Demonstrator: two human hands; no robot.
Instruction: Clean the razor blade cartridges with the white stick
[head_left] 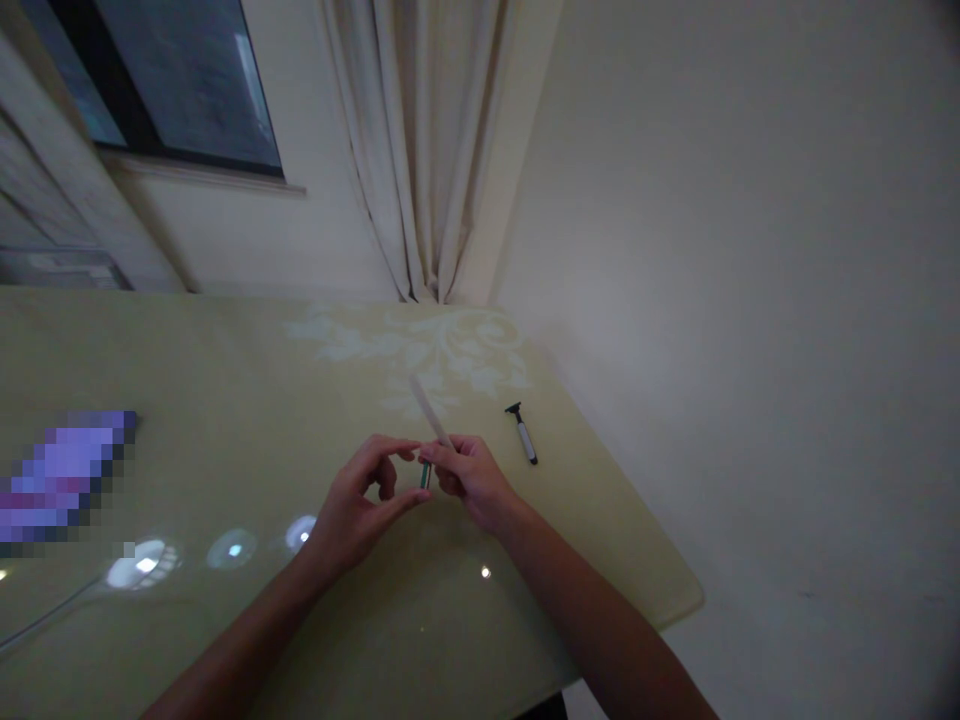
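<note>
Close together above the table, my two hands almost meet at the fingertips. Thumb and index finger of my left hand (364, 495) pinch the two ends of a small, narrow piece (426, 474) with green, white and dark stripes; it looks like a razor cartridge. My right hand (474, 478) is closed round a thin, pale, flat stick (430, 408) that points up and away to the left. The stick's lower end is hidden in the fingers. To the right of my right hand, a razor (525, 435) with a grey and black handle lies on the table.
The pale green, glossy table (225, 400) carries a white floral pattern and lamp reflections. A pixelated purple screen (67, 475) lies at the left, with a cable (52, 612) nearer. A curtain (427, 150) and wall (712, 250) stand behind and right.
</note>
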